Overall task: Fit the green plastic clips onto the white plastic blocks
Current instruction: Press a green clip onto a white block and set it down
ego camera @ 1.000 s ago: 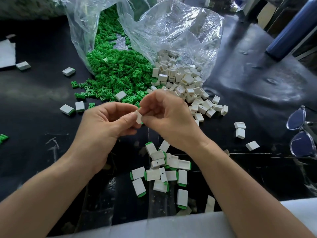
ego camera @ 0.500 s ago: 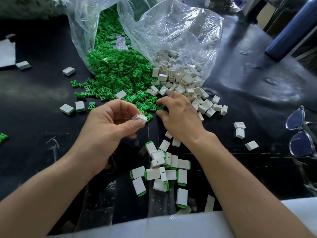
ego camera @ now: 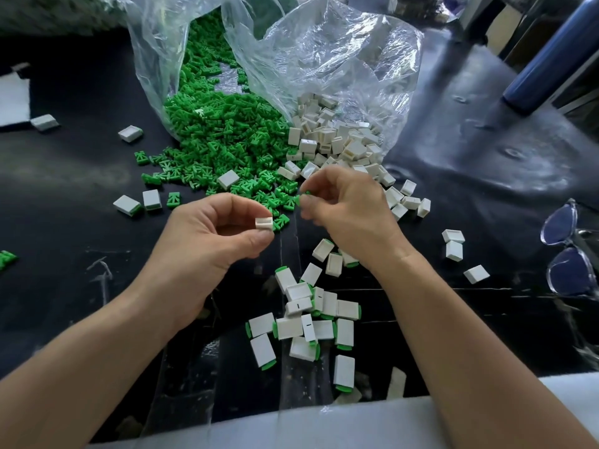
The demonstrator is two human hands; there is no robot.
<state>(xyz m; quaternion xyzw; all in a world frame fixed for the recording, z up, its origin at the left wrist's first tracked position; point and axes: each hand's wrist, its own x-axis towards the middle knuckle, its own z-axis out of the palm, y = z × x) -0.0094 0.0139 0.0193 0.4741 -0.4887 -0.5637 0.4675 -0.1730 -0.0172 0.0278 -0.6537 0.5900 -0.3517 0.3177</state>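
Above the finished pieces (ego camera: 311, 319) at 6 o'clock, my left hand (ego camera: 207, 241) pinches a block (ego camera: 264, 222) while my right hand (ego camera: 350, 215), just back from the green heap (ego camera: 227, 140) at 12, now pinches a clip (ego camera: 304, 193) close at the block's 2 o'clock, so fitting comes next; glasses (ego camera: 567, 247) lie clear at 3.

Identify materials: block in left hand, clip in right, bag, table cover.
White block: matte moulded plastic, crisp edges, slot. Green clip: likely the same rigid plastic, mostly hidden. Bag: thin clear film, crinkled, glossy. Table cover: black sheet, sheen and dents suggest vinyl or rubber.
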